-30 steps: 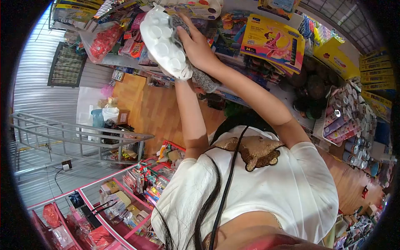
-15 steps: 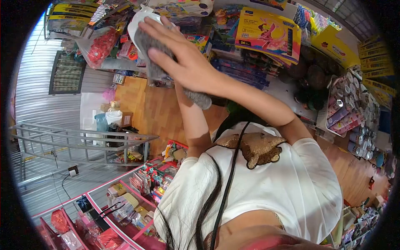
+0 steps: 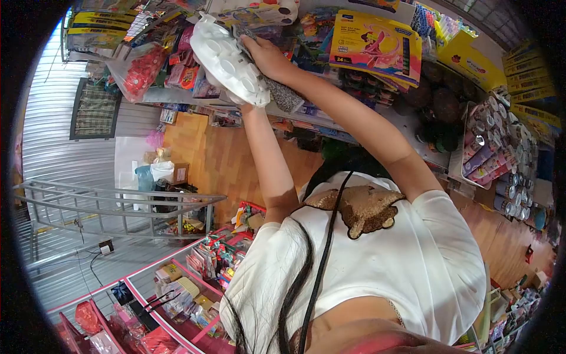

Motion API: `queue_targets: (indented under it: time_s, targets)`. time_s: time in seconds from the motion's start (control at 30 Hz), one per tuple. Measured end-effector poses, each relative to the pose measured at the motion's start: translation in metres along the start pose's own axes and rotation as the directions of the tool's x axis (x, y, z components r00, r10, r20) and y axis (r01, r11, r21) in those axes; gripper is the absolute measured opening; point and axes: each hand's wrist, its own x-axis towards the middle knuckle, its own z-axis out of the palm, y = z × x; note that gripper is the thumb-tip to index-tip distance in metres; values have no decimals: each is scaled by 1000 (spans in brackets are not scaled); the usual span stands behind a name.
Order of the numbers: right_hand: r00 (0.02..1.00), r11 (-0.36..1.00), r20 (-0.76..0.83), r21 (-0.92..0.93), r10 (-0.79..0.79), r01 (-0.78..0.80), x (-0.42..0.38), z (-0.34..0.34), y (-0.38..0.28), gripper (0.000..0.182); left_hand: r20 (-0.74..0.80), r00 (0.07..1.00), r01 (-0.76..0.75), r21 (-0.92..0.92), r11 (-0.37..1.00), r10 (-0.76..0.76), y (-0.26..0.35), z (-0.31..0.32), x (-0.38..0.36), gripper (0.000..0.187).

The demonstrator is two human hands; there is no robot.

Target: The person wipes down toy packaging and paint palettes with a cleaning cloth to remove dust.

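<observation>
On the display table (image 3: 407, 127), the boxed art set (image 3: 374, 47) lies near the middle, on stacked packets (image 3: 365, 85). Rounded items (image 3: 442, 103) sit to its right, before an upright carton (image 3: 471, 62). A basket (image 3: 458, 156) of tubes (image 3: 488, 144) occupies the right end, near edge; a plastic bag (image 3: 140, 71) is at the left end. A cardboard box (image 3: 181, 173) sits on the floor (image 3: 188, 138), right of the railing (image 3: 124, 209).

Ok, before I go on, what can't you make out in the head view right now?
Head view, all:
Left hand: fingers hidden behind the white tray.
Grey cloth: partly covered by the right hand.
Red items in the plastic bag: too indistinct to name.
Yellow boxes, far right: edges lost in darkness.
</observation>
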Motion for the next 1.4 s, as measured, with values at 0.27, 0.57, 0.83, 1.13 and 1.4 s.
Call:
queue_targets:
  time_s: [0.27,0.57,0.83,1.13,1.4]
  targets:
    - [965,958,181,180,190,-223,-25,-2,-2,48,162,980,-181,508,842,114,-73,-50,5,52]
    - [918,729,291,561,271,-393,-97,-37,-57,37,15,931,363,16,932,-363,-22,-28,9,50]
    - [927,477,297,796,231,-374,-145,-96,-97,39,-51,918,371,-233,899,-392,-4,-30,12,47]
    - [903,610,-258,792,343,-6,-174,-146,-65,42,-381,893,237,-50,970,-238,60,-29,8,48]
    - [710,791,-673,543,208,283,-200,-233,-63,42,164,952,225,199,954,-259,55,36,-20,44]
